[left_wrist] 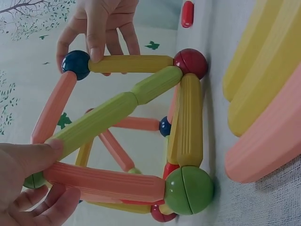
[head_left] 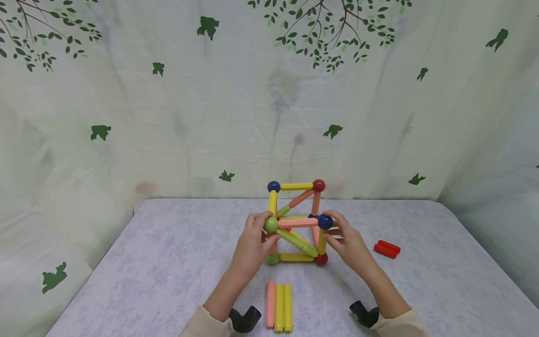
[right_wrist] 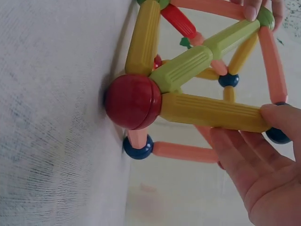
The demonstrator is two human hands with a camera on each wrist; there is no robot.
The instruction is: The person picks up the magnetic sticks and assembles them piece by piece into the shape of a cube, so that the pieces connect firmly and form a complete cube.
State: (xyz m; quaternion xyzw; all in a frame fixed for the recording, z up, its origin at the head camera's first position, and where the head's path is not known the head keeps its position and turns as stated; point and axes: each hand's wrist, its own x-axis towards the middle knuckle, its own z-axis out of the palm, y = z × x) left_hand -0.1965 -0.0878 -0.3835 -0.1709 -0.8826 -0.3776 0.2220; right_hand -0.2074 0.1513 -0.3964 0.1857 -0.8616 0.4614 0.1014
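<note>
A cube-like frame of magnetic sticks and balls stands on the table in the head view. My left hand (head_left: 251, 241) grips its near upper left corner, around the green ball (head_left: 271, 224). In the left wrist view, that thumb lies on the end of a light green stick (left_wrist: 99, 117), with fingers by a pink stick (left_wrist: 106, 182). My right hand (head_left: 353, 243) pinches the yellow upright stick (right_wrist: 214, 112) just below the blue ball (head_left: 325, 221). A pink stick (head_left: 297, 223) joins these two upper balls. A light green diagonal (head_left: 296, 241) runs down to the red ball (head_left: 321, 259).
Close to the table's front lie a pink stick (head_left: 270, 304) and two yellow sticks (head_left: 283, 308), side by side. Two short red sticks (head_left: 387, 249) lie to the right. Behind the table (head_left: 181, 262) hangs a leaf-patterned curtain (head_left: 252, 107).
</note>
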